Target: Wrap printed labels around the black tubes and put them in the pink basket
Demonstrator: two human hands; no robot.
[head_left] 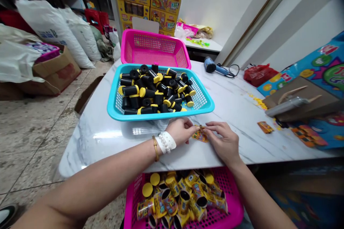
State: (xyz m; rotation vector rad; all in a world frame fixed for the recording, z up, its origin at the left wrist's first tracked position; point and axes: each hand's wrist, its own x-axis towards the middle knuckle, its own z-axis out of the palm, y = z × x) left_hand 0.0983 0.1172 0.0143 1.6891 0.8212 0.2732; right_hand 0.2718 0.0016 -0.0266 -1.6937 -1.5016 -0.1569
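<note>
Over the white marbled table (107,150), my left hand (180,131) and my right hand (225,141) meet at a small orange-yellow printed wrapper (201,136). Thumb and fingers of each hand pinch its upper edge, the left hand on one side and the right on the other. Just beyond them stands a turquoise basket (161,116) heaped with black cups with yellow bases (146,93). Below the table edge, between my forearms, is a magenta basket (233,207) of cups in yellow printed wrappers (184,200), with several loose yellow discs (147,189).
An upright pink basket (156,57) stands behind the turquoise one. Farther right are a blue heat gun (211,65) with a cord, a red plastic bag (259,75) and a cardboard box (301,100) with tools on it. Another printed wrapper (265,127) lies near yellow bits.
</note>
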